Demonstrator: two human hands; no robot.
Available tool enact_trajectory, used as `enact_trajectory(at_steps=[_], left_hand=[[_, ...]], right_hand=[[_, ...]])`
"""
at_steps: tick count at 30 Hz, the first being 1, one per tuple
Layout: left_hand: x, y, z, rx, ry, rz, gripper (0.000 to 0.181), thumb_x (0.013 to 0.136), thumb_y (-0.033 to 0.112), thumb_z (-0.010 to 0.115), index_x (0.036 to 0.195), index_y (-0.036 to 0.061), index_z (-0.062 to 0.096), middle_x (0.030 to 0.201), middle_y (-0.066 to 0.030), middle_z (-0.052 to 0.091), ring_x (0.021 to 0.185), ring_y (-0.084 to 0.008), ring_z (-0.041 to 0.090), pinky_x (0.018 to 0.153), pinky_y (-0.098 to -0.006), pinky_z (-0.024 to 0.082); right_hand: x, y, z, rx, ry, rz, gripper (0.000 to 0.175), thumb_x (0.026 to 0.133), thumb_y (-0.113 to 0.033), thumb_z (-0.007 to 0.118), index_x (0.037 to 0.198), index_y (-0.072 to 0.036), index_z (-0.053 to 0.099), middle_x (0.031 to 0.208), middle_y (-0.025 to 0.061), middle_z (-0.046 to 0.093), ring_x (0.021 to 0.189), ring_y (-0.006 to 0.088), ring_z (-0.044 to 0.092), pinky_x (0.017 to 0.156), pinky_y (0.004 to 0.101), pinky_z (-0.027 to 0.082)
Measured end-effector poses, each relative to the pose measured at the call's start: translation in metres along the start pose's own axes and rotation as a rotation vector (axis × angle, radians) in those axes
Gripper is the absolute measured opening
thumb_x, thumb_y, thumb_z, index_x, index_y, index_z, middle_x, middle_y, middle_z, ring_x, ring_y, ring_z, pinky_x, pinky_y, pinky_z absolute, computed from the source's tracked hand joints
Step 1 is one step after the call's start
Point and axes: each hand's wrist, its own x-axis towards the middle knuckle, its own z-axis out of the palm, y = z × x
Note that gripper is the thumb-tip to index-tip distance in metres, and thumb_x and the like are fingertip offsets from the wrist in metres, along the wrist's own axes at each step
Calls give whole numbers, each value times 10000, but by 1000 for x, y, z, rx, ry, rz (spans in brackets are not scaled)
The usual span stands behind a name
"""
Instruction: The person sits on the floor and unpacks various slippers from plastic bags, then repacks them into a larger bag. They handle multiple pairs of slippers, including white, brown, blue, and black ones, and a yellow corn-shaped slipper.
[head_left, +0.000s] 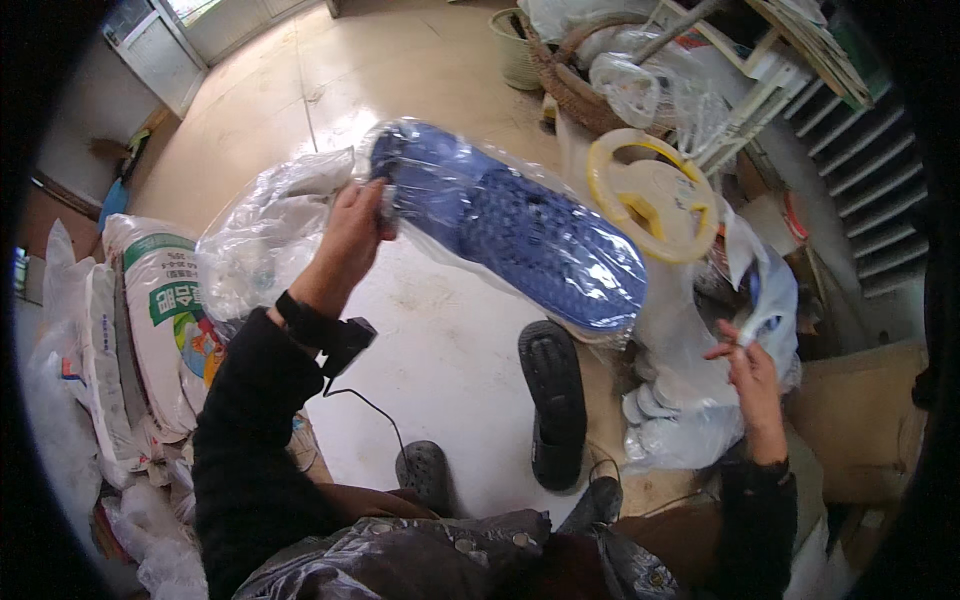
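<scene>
My left hand grips one end of a blue slipper pair wrapped in clear plastic, held up above the floor. The upper surface shows a textured footbed with shiny reflections on the wrap. My right hand is at the edge of a white and blue plastic bag on the right, fingers partly spread; whether they pinch its rim is unclear. Beneath the wrapped pair, a single black slipper lies on a white sheet. A crumpled clear plastic bag lies behind my left wrist.
Printed sacks stand on the left. To the right are a yellow and cream toy steering wheel, a clear bag of round items and a cardboard box. A basket stands farther back. My shoes are below.
</scene>
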Motion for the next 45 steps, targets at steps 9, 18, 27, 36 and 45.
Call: enact_trajectory(at_steps=[9,18,27,36,45], left_hand=[[-33,-16,124,2,-256,-88,202,975,240,471,919,54,525,704,-17,519,538,-103,433,488,-244,348],[-45,-23,136,-43,-275,-154,231,969,233,452,943,16,524,687,-48,529,528,-130,489,506,-252,410],[-51,-30,132,-59,-271,-229,241,971,245,440,959,16,515,717,-59,540,545,-146,496,531,-266,428],[-51,-41,124,-108,-323,-276,278,971,250,426,1075,2,496,854,-94,580,655,-172,545,603,-298,482],[-44,-52,120,-147,-365,-280,301,979,257,413,1121,0,479,898,-108,594,689,-184,549,618,-313,477]], right_hand=[[-13,3,6,257,-79,64,449,907,-248,629,1255,20,536,884,-17,588,722,59,490,654,204,412],[-22,-8,9,372,-14,-69,327,879,-140,676,1136,31,567,1025,44,639,892,92,584,804,245,477],[-21,-6,10,251,88,-67,322,870,-171,697,1093,22,569,970,41,641,852,92,583,779,247,481],[-21,-6,10,227,87,-91,276,875,-155,687,1063,8,566,945,25,630,837,83,568,764,240,469],[-22,-9,7,238,57,-56,243,923,-187,627,1074,-1,587,972,11,627,875,72,545,779,235,450]])
